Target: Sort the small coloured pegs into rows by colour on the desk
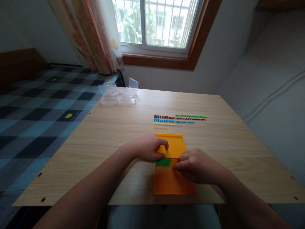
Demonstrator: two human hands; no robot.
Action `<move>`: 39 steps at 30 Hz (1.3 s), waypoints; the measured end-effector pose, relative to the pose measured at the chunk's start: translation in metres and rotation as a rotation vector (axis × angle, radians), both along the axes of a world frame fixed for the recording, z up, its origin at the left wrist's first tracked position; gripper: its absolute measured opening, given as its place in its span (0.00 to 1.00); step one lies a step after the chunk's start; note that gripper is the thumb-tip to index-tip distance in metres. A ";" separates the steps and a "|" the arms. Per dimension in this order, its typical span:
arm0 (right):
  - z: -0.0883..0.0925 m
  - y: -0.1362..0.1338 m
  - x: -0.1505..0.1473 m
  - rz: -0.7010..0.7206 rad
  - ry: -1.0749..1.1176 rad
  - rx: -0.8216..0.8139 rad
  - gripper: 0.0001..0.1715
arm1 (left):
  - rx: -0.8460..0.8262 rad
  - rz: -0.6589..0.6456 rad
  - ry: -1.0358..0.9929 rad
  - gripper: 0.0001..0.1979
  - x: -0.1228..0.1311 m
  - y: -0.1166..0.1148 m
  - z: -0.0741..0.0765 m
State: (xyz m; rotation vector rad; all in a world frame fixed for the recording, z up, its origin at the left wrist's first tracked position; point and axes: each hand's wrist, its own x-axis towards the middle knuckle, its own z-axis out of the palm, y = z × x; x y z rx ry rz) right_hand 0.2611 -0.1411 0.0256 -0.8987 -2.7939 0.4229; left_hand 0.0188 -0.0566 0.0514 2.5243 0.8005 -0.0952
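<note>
An orange tray point(175, 184) lies near the table's front edge, with a yellow-orange panel point(175, 146) at its far end. Green pieces point(163, 163) sit together in the tray's upper left part. My left hand point(152, 149) rests at the panel's left edge, index finger curled over it and thumb just above the green pieces. My right hand point(194, 165) is over the tray's right side, its fingers pinched beside the green pieces; whatever it holds is too small to make out.
Rows of small brown point(164, 117), blue point(166, 121), yellow point(160, 128) and green pieces point(190, 116) lie beyond the panel. Clear plastic containers point(119, 97) stand at the table's back left. A checked bed point(43, 105) adjoins on the left.
</note>
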 end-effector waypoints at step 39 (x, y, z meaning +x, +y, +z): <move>-0.006 0.005 -0.004 -0.084 -0.048 0.016 0.13 | 0.021 0.004 -0.003 0.15 0.000 0.000 -0.001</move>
